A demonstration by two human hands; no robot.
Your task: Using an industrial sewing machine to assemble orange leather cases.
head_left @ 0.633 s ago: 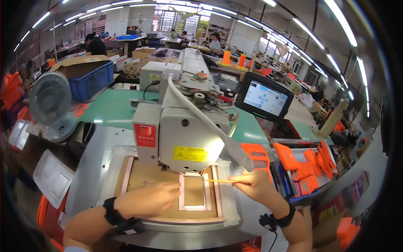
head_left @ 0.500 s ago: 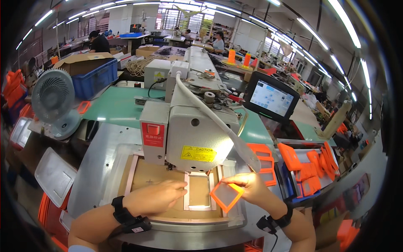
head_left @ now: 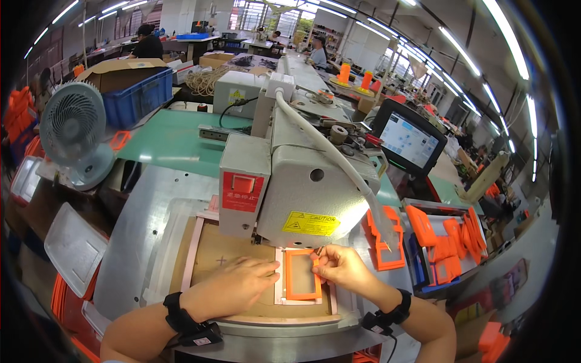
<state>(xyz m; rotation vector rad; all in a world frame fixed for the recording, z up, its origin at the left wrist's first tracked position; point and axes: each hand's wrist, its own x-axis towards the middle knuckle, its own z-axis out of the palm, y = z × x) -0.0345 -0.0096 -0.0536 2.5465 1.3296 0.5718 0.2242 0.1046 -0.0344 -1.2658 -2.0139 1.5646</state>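
Observation:
An orange rectangular frame [head_left: 292, 275] lies inside a white inner border on the cardboard jig [head_left: 212, 263], below the head of a grey industrial sewing machine [head_left: 311, 190]. My right hand [head_left: 339, 269] is closed on the frame's upper right side, thumb and fingers pinched at its edge. My left hand [head_left: 233, 287] rests palm down on the cardboard, fingers extended and lightly curved, with the tips beside the inner border's left strip. The machine's steel bed [head_left: 139, 248] surrounds the jig.
A fan [head_left: 72, 127], blue crate [head_left: 133, 91] and pale tray [head_left: 72, 248] stand left. A screen [head_left: 407, 140], a container of orange pieces [head_left: 451, 245] and loose orange frames [head_left: 390, 260] are right. Co-workers [head_left: 145, 45] work behind.
The orange frame, held tilted in my right hand, has moved left and now lies flat in the inner border. My right hand came along with it. The view has shifted slightly.

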